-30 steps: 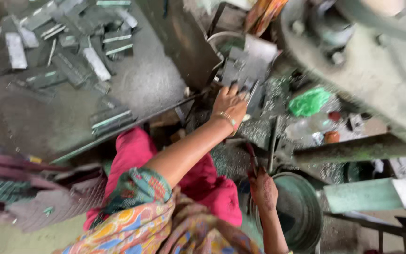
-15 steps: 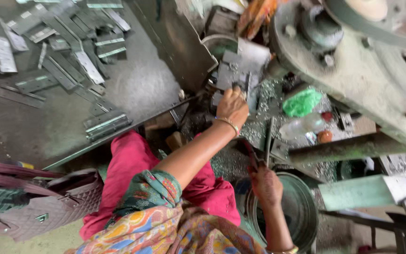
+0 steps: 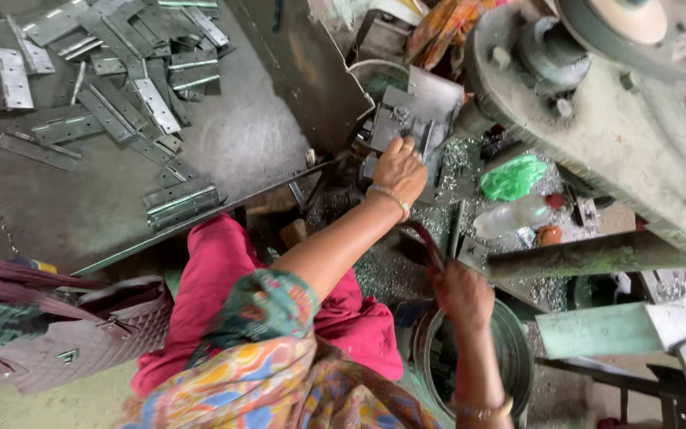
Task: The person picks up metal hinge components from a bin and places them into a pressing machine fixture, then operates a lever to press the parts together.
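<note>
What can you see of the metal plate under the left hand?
The metal plate is a dull grey piece, flat as far as shows, propped tilted against the machine, beside the green bag. Small fittings sit on its face; their kind is unclear. The left hand rests its fingertips on the lower edge. Metal shavings lie around it.

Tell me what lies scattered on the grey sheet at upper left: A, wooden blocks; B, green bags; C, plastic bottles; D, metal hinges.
D: flat metal hinges lie strewn across the grey sheet, while the only bottle and green bag sit by the machine at right.
</note>
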